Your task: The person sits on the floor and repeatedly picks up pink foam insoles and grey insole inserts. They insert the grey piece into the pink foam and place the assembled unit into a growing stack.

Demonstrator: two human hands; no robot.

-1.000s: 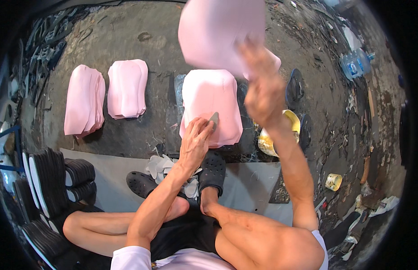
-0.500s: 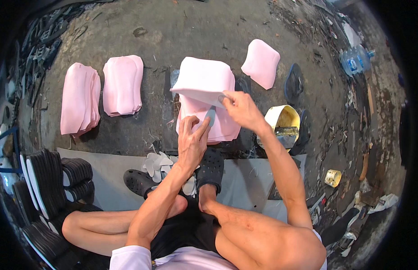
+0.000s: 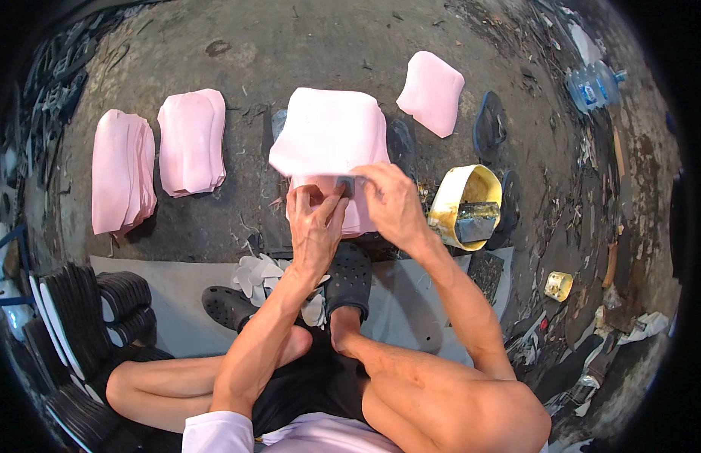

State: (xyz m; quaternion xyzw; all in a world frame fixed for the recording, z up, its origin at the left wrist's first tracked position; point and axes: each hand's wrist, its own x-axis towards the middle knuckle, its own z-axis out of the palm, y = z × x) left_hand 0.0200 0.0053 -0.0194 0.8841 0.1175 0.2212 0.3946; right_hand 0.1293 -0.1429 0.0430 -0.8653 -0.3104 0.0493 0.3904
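In front of me lies a stack of pink sheets (image 3: 359, 219), its top pink sheet (image 3: 328, 132) raised along the near edge. My left hand (image 3: 314, 230) pinches a small grey rounded piece (image 3: 344, 186) between thumb and fingers, under that edge and against the stack. At the right part of the same edge, the thumb and fingers of my right hand (image 3: 394, 202) are closed on the top sheet. The far end of the grey piece is partly hidden by the sheet and my fingers.
Two more pink stacks (image 3: 124, 170) (image 3: 192, 140) lie left, a single pink sheet (image 3: 432, 94) far right. Right of my hand stands a yellowed tub (image 3: 445, 208). Grey cut pieces (image 3: 258, 273) lie by my clogs (image 3: 349, 275). Black soles (image 3: 75, 313) stand at left.
My right hand has moved slightly left and down along the sheet's edge. The top sheet's near edge has dropped closer to my left hand, covering part of the grey piece.
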